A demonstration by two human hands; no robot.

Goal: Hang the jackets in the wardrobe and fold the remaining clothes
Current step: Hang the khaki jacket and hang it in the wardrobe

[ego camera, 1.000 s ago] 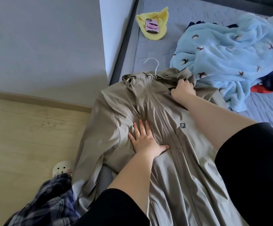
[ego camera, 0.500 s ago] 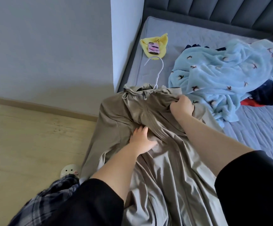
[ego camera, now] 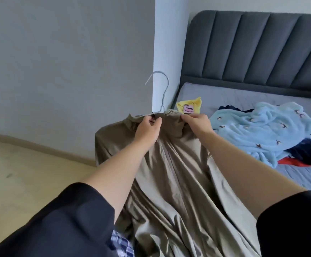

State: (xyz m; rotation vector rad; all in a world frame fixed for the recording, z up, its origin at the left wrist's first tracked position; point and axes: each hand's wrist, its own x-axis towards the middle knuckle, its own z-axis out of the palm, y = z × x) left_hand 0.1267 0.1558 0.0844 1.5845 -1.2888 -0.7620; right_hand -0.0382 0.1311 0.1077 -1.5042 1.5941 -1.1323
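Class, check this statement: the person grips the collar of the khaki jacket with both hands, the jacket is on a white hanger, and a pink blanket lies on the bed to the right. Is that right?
Not quite. The blanket is light blue, not pink, as the head view shows. The rest holds: the left hand and right hand grip the collar of the khaki jacket, which is on a white hanger, and the blanket lies on the bed.

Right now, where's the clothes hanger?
In the head view, the hanger is inside the collar of the khaki jacket, left of centre, hook rising before the wall corner; the left hand and right hand grip the collar.
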